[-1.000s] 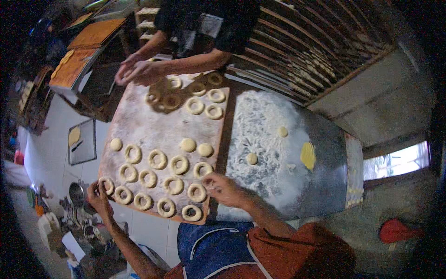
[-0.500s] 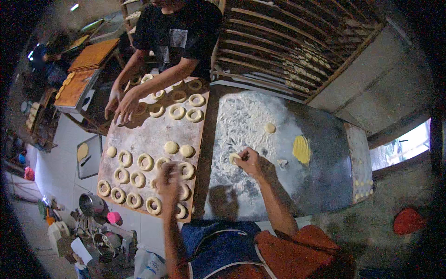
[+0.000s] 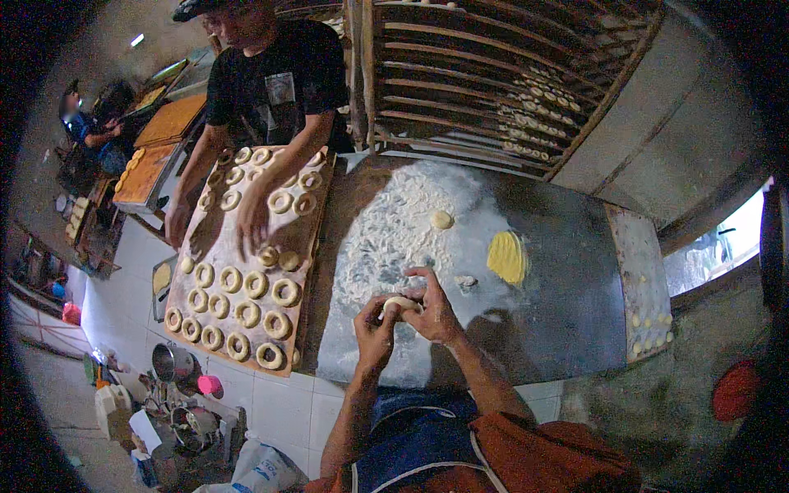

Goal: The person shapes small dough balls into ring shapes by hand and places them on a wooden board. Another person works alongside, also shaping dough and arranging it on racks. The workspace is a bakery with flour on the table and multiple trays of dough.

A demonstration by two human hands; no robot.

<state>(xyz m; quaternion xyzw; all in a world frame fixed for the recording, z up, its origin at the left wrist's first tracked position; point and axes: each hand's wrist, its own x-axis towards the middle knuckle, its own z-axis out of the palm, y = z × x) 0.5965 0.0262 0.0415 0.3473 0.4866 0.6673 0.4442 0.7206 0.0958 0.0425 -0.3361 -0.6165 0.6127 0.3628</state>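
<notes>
Both hands are together over the floured metal table [image 3: 567,312]. Between them is a small pale piece of dough [image 3: 401,303], bent into a curve or ring. My left hand [image 3: 375,333] pinches its left side. My right hand [image 3: 431,314] grips its right side, the index finger raised off it. Beyond my hands, a round dough ball [image 3: 442,219] sits on the spread flour [image 3: 390,218]. To its right lies a smeared yellow patch [image 3: 507,257], perhaps fat. Left of me is a wooden board [image 3: 215,245] bearing rows of dough rings [image 3: 285,292].
Across the board stands a co-worker, with one hand [image 3: 253,220] above the dough balls [image 3: 288,260] and the other hand [image 3: 177,223] at the board's left edge. A slatted rack [image 3: 460,82] rises behind the table. Pots [image 3: 171,361] stand low at left.
My left hand has come off the board and joined my right hand at the dough. The co-worker's hands have moved nearer to me along the board. The view has shifted somewhat.
</notes>
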